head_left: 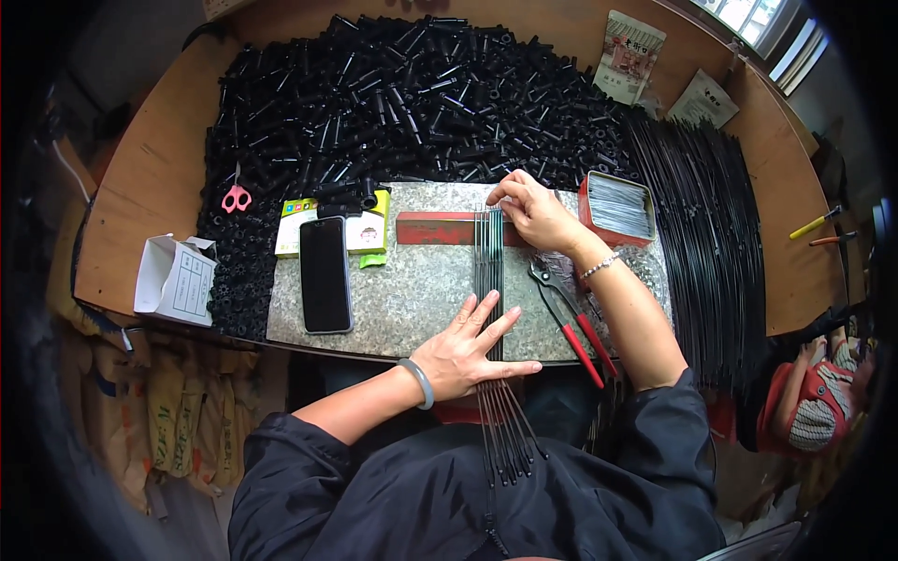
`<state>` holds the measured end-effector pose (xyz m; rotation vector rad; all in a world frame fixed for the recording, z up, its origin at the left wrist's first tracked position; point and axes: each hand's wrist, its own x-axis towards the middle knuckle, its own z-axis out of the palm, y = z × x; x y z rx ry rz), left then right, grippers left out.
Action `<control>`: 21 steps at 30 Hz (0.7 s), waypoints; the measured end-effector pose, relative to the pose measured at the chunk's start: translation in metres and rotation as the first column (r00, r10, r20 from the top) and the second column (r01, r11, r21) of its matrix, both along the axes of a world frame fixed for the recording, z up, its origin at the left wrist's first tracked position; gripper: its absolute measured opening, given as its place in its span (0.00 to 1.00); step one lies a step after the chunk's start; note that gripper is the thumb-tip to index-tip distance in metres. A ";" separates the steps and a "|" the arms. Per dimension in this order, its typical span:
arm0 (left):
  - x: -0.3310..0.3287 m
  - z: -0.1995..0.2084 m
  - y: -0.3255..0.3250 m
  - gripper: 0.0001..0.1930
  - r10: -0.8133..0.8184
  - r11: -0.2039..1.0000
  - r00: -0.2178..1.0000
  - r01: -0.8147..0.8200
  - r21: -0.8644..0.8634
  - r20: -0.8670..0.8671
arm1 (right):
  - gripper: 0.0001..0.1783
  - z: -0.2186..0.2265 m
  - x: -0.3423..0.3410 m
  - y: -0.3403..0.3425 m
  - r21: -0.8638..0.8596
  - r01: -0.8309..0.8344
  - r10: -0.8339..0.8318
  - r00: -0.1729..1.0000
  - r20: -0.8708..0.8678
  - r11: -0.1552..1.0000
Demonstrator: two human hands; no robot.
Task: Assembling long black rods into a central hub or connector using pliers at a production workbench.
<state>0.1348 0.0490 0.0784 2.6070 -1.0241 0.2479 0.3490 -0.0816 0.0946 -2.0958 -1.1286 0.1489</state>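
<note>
My left hand (456,355) lies flat with fingers spread across a row of thin dark rods (505,430). The rods run from my lap over the table edge. Their far ends rest across a red, worn bar (432,229) on the speckled board (402,299). At those far ends my right hand (538,215) has thumb and fingers pinched together; what is between them is too small to make out. Right of it stands a red tin (586,220) filled with thin silvery pieces (619,206). Red-handled pliers (572,323) lie below my right wrist.
A phone (325,276) lies against a yellow-green box (290,238). Black tubular parts (402,103) are heaped behind, pink scissors (236,196) among them. An open white box (176,280) stands left. Long black rods (697,234) are piled right, inside wooden side walls (140,206).
</note>
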 end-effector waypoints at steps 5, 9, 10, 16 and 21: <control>-0.001 -0.002 0.000 0.31 0.007 1.000 1.000 -0.007 -0.011 0.001 | 0.09 -0.001 -0.003 0.006 -0.048 0.021 -0.018 0.998 0.052 0.999; -0.004 -0.001 0.001 0.32 0.020 1.000 1.000 -0.020 -0.005 -0.009 | 0.09 -0.001 -0.010 0.016 0.064 0.021 -0.024 0.999 0.046 0.998; -0.006 -0.002 0.001 0.32 0.020 1.000 1.000 -0.020 -0.004 -0.006 | 0.10 0.001 -0.014 0.019 0.118 0.036 -0.033 0.999 -0.030 0.992; 0.003 0.006 -0.012 0.29 -0.028 0.999 0.999 0.026 0.028 0.038 | 0.06 0.041 0.007 -0.066 0.308 0.432 -0.502 0.841 0.203 0.848; -0.009 0.001 -0.008 0.32 -0.016 0.999 1.000 0.015 0.030 0.027 | 0.10 -0.006 0.049 -0.130 0.114 0.549 -0.527 0.693 0.492 0.828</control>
